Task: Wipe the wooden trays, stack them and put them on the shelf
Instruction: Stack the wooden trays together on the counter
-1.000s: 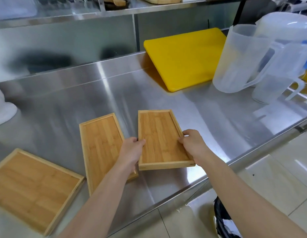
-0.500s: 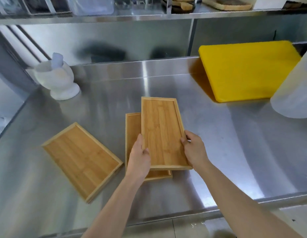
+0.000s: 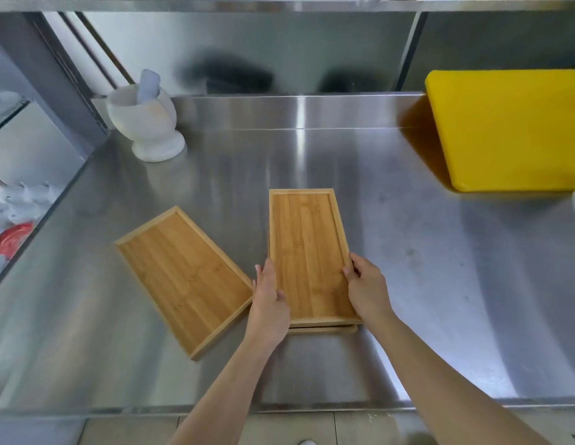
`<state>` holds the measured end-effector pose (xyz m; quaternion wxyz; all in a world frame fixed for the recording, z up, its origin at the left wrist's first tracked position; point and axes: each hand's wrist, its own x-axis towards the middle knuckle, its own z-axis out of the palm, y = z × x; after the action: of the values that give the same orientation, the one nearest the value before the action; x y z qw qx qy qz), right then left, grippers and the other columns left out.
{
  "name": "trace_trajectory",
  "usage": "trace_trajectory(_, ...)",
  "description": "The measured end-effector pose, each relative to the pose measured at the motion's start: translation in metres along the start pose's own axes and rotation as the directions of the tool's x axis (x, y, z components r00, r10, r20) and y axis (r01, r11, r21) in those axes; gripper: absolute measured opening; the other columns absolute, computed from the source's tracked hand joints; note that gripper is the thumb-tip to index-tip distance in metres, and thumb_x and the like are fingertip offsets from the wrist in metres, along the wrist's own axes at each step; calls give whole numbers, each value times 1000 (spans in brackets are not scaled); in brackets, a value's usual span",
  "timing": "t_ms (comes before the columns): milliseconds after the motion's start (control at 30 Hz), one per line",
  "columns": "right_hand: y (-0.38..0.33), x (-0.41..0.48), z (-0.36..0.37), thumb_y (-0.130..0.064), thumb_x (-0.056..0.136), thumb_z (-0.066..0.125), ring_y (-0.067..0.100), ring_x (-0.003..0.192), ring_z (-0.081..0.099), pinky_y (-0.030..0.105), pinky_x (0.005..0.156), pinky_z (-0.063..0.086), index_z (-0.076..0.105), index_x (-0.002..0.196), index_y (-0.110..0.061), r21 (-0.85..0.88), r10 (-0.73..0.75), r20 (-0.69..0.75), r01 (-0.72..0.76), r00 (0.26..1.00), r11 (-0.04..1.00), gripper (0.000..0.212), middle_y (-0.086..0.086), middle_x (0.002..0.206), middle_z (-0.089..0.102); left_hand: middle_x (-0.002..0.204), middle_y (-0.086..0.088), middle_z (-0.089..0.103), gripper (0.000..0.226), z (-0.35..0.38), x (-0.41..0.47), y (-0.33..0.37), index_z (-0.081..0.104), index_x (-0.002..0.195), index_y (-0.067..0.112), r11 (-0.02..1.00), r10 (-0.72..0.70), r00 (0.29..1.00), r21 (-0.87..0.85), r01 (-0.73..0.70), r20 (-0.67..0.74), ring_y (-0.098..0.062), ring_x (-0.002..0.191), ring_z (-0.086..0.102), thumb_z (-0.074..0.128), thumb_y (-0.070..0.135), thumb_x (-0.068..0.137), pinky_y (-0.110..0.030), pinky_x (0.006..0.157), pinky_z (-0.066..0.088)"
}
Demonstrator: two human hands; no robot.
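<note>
Steel counter (image 3: 408, 252): top tray (image 3: 307, 252) lengthwise away, held both sides.

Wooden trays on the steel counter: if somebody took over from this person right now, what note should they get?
Left hand and right hand: each has a grip on a long side of the top tray.
Top tray sits on a second tray, only its near edge showing.
Third tray lies alone to the left on the counter.
Done: two stacked.
Left: add the third, move the stack to the shelf. Wiping cannot be judged.
</note>
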<state>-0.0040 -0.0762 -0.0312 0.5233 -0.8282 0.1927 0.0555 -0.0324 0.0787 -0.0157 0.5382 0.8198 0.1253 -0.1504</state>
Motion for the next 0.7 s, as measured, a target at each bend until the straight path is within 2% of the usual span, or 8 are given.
trace_trajectory(100,4,0,4,-13,97,39,22,123,49,39,108,38,46,135,-14,-13,1,0,-1,1000,1000,39,5,134,55,159,2,-1,63,-2,1,-4,4,149,22,1000,3,1000,25,-3,-4,-17,146,-7,27,-3,96,-32,117,4)
trace_trajectory(167,5,0,5,-14,97,38,23,125,47,43,109,38,44,136,-14,-31,2,-1,-2,1000,1000,40,6,136,54,159,3,9,61,-4,2,-5,7,149,21,1000,14,1000,26,-13,-4,-17,146,2,28,-1,96,-33,119,8)
trace_trajectory(267,7,-3,6,-16,97,37,24,126,47,44,109,38,42,137,-14,-67,-3,21,4,1000,998,40,6,137,53,157,1,20,59,-9,3,-7,10,149,18,998,33,999,48,-33,-9,-17,143,18,31,2,96,-25,114,16)
trace_trajectory(400,10,-6,3,-23,97,39,23,130,43,41,111,35,36,141,-16,-124,-30,65,38,997,992,45,4,142,47,153,-4,31,58,-18,8,-8,14,148,19,987,33,999,154,-37,25,-25,139,31,40,19,96,-44,113,31)
trace_trajectory(500,12,-14,-8,-43,92,46,19,133,41,42,112,34,30,144,-24,-109,-68,130,83,989,991,58,-2,147,42,156,-6,22,69,-26,3,-9,10,148,14,941,103,987,309,-137,124,-22,144,20,46,35,94,-45,117,21)
trace_trajectory(567,17,-24,-16,-56,83,52,14,137,34,41,114,30,20,145,-33,-47,-76,239,90,968,995,73,-10,151,33,159,-3,9,81,-30,-3,-17,3,149,13,851,184,962,458,-258,201,-17,146,9,48,45,90,-41,119,8)
trace_trajectory(633,23,-32,-23,-69,69,58,9,139,29,42,116,27,10,145,-42,-69,-94,348,126,933,990,94,-15,154,25,160,-1,-1,93,-32,-9,-29,-6,148,15,768,221,940,547,-332,260,-16,146,3,50,53,85,-38,117,4)
trace_trajectory(700,29,-36,-27,-69,62,66,7,140,25,41,116,25,2,145,-42,-129,-100,415,167,904,977,108,-16,155,19,159,-1,-5,99,-33,-11,-39,-10,147,17,723,256,925,580,-375,280,-17,146,0,54,56,82,-37,117,2)
